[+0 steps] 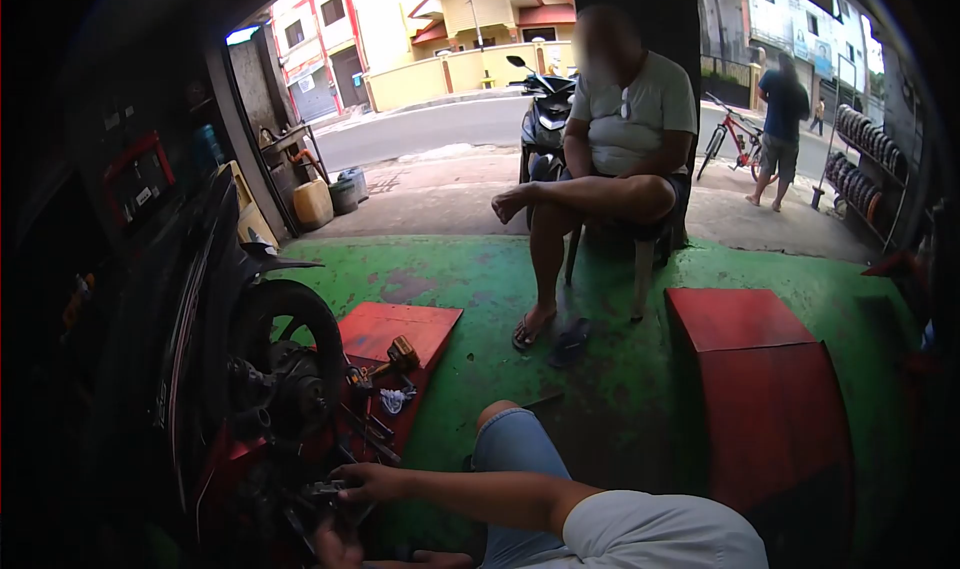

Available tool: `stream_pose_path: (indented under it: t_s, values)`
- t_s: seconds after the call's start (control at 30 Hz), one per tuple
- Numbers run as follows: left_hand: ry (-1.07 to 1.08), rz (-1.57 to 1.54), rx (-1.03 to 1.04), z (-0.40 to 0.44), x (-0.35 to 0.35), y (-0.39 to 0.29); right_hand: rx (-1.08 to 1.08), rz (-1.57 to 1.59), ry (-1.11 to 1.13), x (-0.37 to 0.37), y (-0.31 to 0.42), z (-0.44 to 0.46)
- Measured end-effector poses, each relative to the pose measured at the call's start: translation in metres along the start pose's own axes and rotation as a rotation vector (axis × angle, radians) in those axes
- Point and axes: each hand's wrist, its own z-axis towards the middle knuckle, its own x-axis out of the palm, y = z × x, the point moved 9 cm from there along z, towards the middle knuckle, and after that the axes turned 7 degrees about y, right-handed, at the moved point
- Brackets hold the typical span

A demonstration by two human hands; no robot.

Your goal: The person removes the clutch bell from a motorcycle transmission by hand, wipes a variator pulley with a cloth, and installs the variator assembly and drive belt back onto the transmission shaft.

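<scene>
At the lower left, my right hand [372, 481] reaches across with its fingers closed on a small grey metal part [326, 488]. Just below it is my left hand [338, 546], close to the same part; its fingers are too dark to make out. Both hands are low beside a dark motorcycle [190, 339], near its underside. The motorcycle's wheel [288, 331] and a round mechanical housing [300, 381] show above my hands. What the metal part joins to is lost in shadow.
A yellow-and-black power driver [402, 354], a crumpled whitish item [397, 400] and several hand tools [372, 427] lie on a red platform [400, 321]. A person [630, 119] sits ahead on a chair. Another red ramp [765, 389] is on the right of the green floor [480, 354].
</scene>
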Motion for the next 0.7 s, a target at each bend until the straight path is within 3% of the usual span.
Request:
stream_pose_path:
  t_s: [0.1,0.27,0.4,0.43,0.5,0.57,0.63,0.7]
  values:
    - [-0.179,0.173,0.279,-0.05,0.047,-0.023,0.036,0.045,0.015,0.012,-0.006,0.009]
    - [-0.007,-0.159,0.247,-0.01,-0.036,-0.015,0.108,0.495,0.033,0.043,-0.036,0.027]
    - [-0.149,-0.277,0.346,-0.039,-0.015,-0.024,0.236,0.862,-0.033,0.069,-0.046,0.033]
    - [-0.151,-0.301,0.342,-0.052,0.003,-0.032,0.163,0.979,0.002,0.079,-0.074,0.049]
    - [-0.267,-0.255,0.36,-0.059,-0.009,-0.035,0.272,1.008,-0.024,0.089,-0.075,0.047]
    - [-0.265,-0.261,0.366,-0.051,-0.026,-0.034,0.207,1.07,0.004,0.1,-0.063,0.056]
    - [-0.364,-0.167,0.269,-0.062,-0.026,-0.037,0.112,1.113,0.184,0.112,-0.061,0.069]
    - [-0.406,-0.095,0.224,-0.069,-0.03,-0.046,0.145,1.072,0.178,0.118,-0.071,0.081]
